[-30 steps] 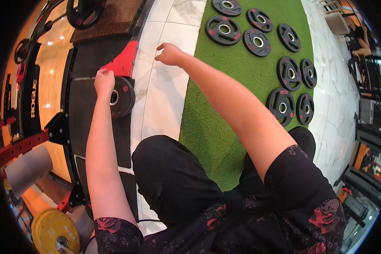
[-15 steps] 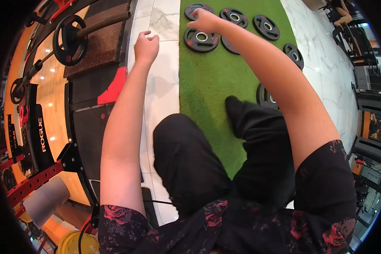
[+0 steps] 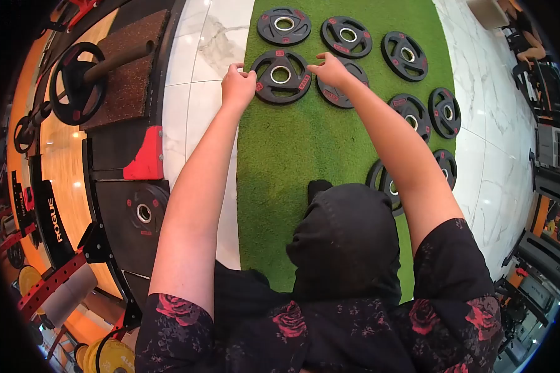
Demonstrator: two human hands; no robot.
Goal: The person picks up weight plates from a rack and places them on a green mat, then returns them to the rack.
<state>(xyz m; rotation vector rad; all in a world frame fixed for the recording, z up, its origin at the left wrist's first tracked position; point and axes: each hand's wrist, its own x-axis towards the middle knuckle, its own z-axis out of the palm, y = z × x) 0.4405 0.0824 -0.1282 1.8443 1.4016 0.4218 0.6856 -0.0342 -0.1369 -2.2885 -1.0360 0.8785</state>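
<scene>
A black weight plate (image 3: 264, 89) with red labels and a silver centre ring lies flat on green turf. My left hand (image 3: 238, 89) is at its left edge, fingers bent and thumb apart, with nothing in it. On the opposite side my right hand (image 3: 333, 70) reaches in with its fingers apart and pointing at the plate's right rim. That hand and wrist partly overlap a second plate (image 3: 331, 94) on the right. Behind these lie another weight plate (image 3: 267, 25) and a similar one (image 3: 331, 31).
More plates lie to the right, including a far one (image 3: 393, 57) and one by the turf edge (image 3: 439, 112). A single plate (image 3: 132, 211) lies on the black platform at left. A loaded barbell (image 3: 115, 62) rests beyond it. My bent knee (image 3: 348, 242) is in front.
My left hand has moved right to the plate's edge, and my right hand has come back from the far plate to this plate's right side. My view and legs have shifted.
</scene>
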